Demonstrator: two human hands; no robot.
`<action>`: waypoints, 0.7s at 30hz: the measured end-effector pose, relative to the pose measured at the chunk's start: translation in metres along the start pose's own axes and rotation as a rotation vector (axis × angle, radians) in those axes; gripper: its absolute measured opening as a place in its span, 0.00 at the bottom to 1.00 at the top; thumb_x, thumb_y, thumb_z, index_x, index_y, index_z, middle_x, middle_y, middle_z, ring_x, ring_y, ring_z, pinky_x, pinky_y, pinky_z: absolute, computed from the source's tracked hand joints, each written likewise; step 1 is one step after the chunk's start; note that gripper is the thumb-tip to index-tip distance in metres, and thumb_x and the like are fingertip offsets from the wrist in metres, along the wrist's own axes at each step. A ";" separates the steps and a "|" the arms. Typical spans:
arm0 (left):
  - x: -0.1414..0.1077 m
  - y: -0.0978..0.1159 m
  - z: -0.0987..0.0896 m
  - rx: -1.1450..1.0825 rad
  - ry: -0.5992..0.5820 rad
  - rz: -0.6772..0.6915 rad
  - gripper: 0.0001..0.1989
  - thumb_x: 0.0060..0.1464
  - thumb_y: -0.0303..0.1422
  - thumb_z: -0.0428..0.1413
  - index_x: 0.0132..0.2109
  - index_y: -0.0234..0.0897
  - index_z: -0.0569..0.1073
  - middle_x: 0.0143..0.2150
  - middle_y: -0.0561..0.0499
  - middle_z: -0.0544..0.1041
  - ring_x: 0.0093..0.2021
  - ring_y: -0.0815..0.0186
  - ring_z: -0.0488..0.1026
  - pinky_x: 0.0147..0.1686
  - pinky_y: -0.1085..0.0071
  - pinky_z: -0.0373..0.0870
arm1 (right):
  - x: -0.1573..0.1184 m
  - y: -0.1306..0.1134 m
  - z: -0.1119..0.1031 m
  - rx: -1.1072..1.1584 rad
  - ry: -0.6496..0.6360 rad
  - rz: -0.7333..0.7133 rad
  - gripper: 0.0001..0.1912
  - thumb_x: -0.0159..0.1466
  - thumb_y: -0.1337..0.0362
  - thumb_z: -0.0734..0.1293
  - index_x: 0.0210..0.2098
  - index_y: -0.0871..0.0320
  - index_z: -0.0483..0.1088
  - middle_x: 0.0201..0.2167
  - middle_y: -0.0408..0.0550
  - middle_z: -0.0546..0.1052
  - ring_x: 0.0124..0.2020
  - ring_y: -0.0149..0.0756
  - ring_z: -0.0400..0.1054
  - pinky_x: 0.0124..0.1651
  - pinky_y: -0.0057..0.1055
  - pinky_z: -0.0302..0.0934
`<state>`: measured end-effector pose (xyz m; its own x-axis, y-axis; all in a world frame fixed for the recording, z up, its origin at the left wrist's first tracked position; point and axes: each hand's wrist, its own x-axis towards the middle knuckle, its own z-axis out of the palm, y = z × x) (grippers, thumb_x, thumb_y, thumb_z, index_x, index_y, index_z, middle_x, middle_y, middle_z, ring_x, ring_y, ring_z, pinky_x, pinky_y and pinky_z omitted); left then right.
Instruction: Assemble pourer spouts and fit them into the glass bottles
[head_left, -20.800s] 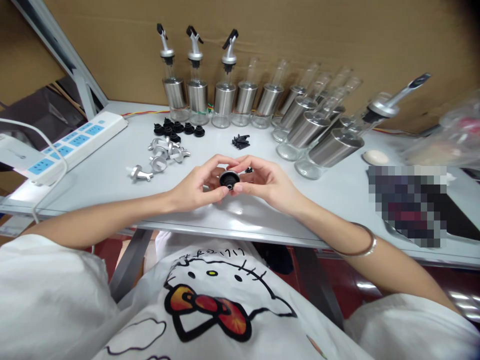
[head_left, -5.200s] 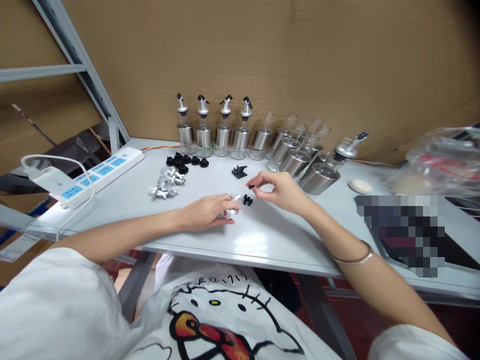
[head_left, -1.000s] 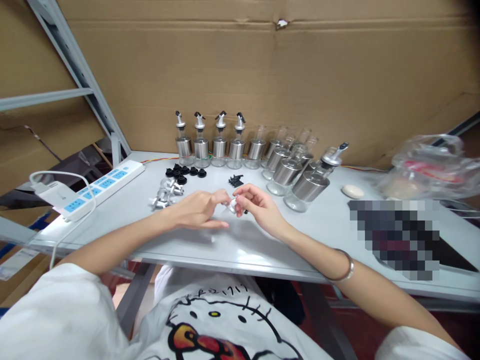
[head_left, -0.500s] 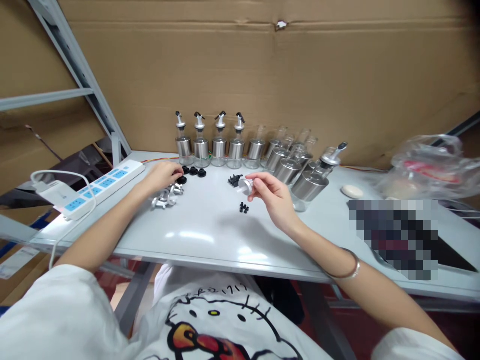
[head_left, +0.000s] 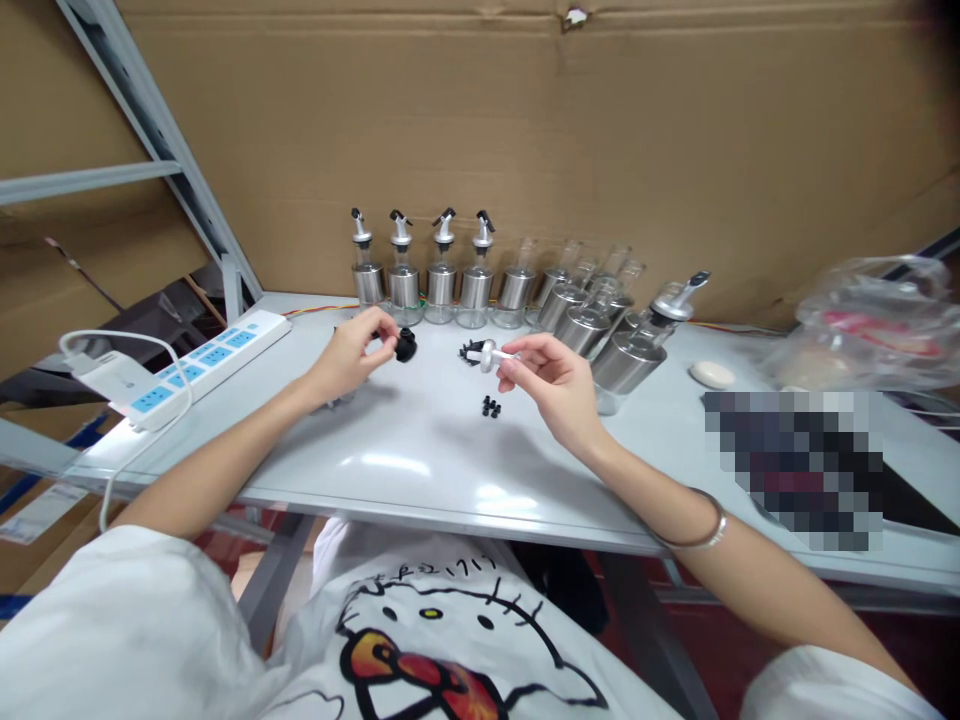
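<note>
Stopper (head_left: 406, 349) looks pinched in my left hand (head_left: 354, 352) from over here, off the pile it covered a moment ago; my right hand (head_left: 556, 388) still clamps the silver spout (head_left: 488, 356).

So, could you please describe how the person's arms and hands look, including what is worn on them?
The left hand and the right hand are both ungloved. The left sleeve and right sleeve are white, loose and short. A thin silver-coloured bangle circles the right forearm.
</note>
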<state>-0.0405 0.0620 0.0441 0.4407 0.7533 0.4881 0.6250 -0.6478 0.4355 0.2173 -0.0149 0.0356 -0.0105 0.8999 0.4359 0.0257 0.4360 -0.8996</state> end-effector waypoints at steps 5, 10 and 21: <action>-0.025 0.033 0.034 -0.463 -0.184 0.021 0.04 0.56 0.32 0.47 0.37 0.38 0.59 0.36 0.51 0.66 0.30 0.71 0.65 0.30 0.73 0.64 | -0.004 -0.002 0.000 -0.140 -0.072 -0.073 0.15 0.56 0.52 0.71 0.31 0.58 0.68 0.21 0.40 0.71 0.21 0.29 0.68 0.28 0.30 0.66; -0.036 0.036 0.049 -0.625 -0.251 0.031 0.06 0.60 0.35 0.45 0.36 0.39 0.55 0.34 0.54 0.62 0.28 0.72 0.62 0.30 0.72 0.64 | -0.007 0.000 -0.002 -0.194 -0.126 -0.136 0.11 0.60 0.57 0.68 0.36 0.58 0.70 0.22 0.41 0.72 0.22 0.29 0.69 0.30 0.31 0.66; -0.039 0.040 0.050 -0.814 -0.222 0.050 0.20 0.62 0.52 0.41 0.35 0.40 0.51 0.36 0.55 0.59 0.25 0.76 0.63 0.25 0.75 0.59 | -0.011 0.004 0.002 -0.282 -0.214 -0.183 0.10 0.61 0.59 0.68 0.35 0.59 0.74 0.25 0.46 0.78 0.24 0.32 0.72 0.33 0.33 0.68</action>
<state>-0.0007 0.0126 0.0051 0.6253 0.6714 0.3978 -0.0201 -0.4957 0.8682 0.2154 -0.0236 0.0273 -0.2479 0.8003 0.5460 0.2775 0.5986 -0.7515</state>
